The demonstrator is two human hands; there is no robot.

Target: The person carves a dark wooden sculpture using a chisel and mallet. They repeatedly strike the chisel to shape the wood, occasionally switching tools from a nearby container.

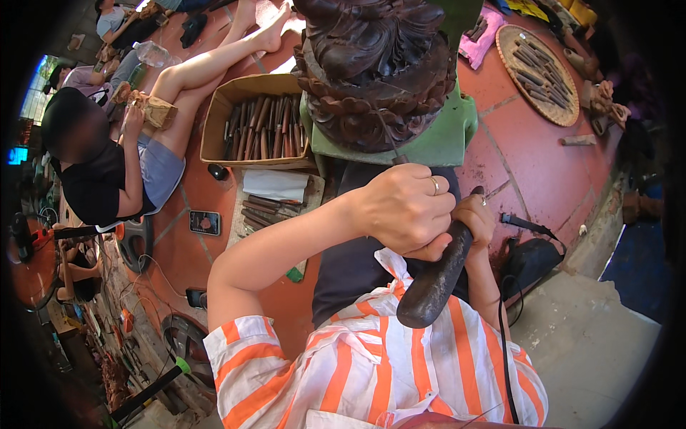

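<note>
In front of me stands a dark brown wood carving [371, 86] with swirling folds above a band of petals. My left hand [407, 211] is closed in a fist around a carving chisel [401, 159]; its thin blade points up to the petals, and most of the handle is hidden in the fist. To the right, my right hand [475, 218] grips the narrow end of a dark wooden mallet [436, 282]. The mallet's thick end hangs down toward my striped shirt, just below the left fist.
A green support [457, 125] sits under the carving. Left of it are a cardboard box [214, 136] of chisels, more tools beside a white cloth [275, 184], and a phone [205, 222]. Another person [93, 164] sits at left with a woodcarving. A round woven tray [511, 43] of tools lies far right.
</note>
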